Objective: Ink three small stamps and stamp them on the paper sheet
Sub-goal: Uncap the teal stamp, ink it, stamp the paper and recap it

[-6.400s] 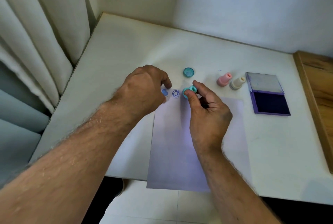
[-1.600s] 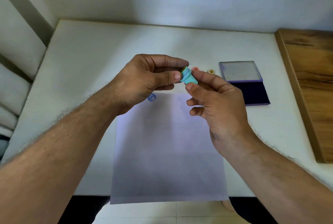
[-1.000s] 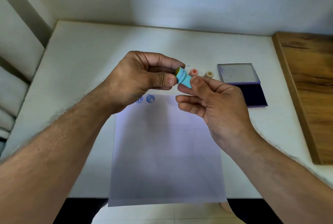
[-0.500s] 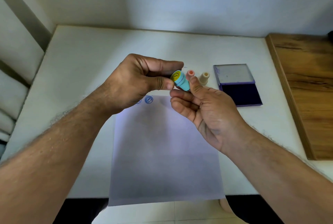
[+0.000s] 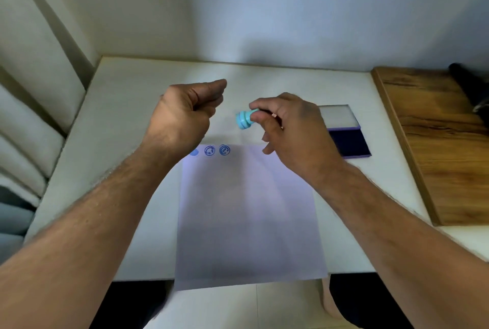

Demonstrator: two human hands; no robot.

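My right hand (image 5: 291,130) pinches a small teal stamp (image 5: 244,119) by its top, tilted, above the table just beyond the paper sheet (image 5: 248,212). My left hand (image 5: 185,114) hovers to the left of the stamp, fingers curled loosely, with nothing visible in it. Three blue round prints (image 5: 209,150) sit in a row along the sheet's top left edge; the leftmost is partly hidden by my left wrist. An open ink pad (image 5: 349,140) with a dark blue pad and raised lid lies to the right, partly behind my right hand. The pink and beige stamps are hidden.
The white table (image 5: 127,106) meets walls at the back and cushions at the left. A wooden board (image 5: 444,143) lies at the right with a dark object (image 5: 471,85) on its far corner. The sheet overhangs the table's front edge.
My hands have come apart: the left hand let go of the teal stamp and drew left. The right hand turned over and now holds the stamp alone, face downward-left.
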